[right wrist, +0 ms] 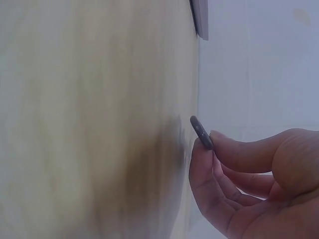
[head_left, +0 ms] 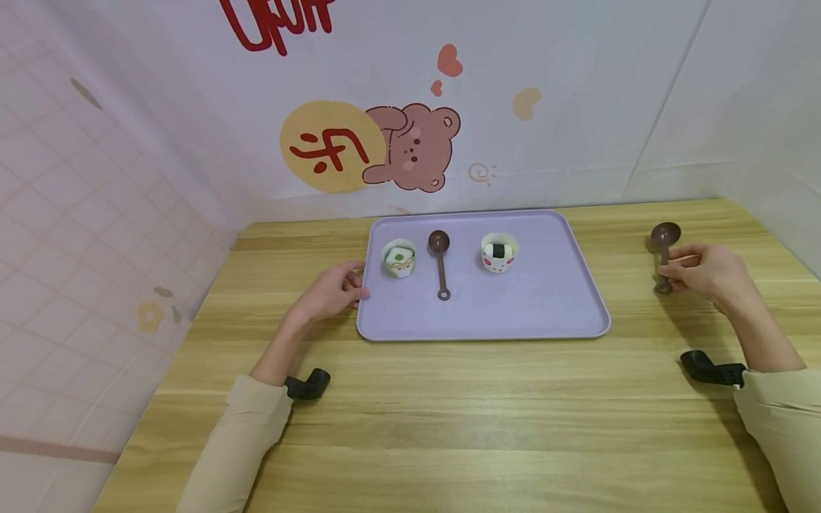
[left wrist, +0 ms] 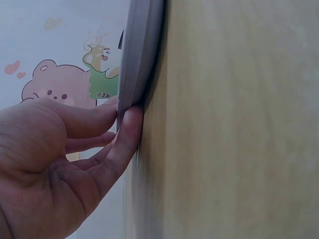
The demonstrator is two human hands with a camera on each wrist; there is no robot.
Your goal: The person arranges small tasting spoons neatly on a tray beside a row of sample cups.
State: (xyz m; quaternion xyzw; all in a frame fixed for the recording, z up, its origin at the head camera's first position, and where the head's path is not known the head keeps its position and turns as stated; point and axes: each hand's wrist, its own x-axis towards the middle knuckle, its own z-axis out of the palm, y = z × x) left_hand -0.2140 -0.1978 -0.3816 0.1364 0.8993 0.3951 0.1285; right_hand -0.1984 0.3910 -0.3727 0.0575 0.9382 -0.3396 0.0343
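Observation:
My left hand (head_left: 328, 291) pinches the left rim of a lilac tray (head_left: 481, 320); the left wrist view shows thumb and fingers at the tray's edge (left wrist: 137, 59). Out to the tray's right, my right hand (head_left: 713, 272) pinches a brown measuring spoon (head_left: 665, 234) by its handle, bowl pointing away. Only the handle's end (right wrist: 201, 133) shows in the right wrist view. A second brown measuring spoon (head_left: 439, 244) lies on the tray between two small patterned cups. The left cup (head_left: 400, 269) holds a white piece with a green spot, the right cup (head_left: 499, 263) a white piece with a black band.
The tray and both hands are over a wood-grain table (head_left: 487, 427). Behind it stands a pale wall covering (head_left: 564, 157) with a printed bear and hearts. Black bands (head_left: 311, 385) sit at both wrists, by the beige sleeves.

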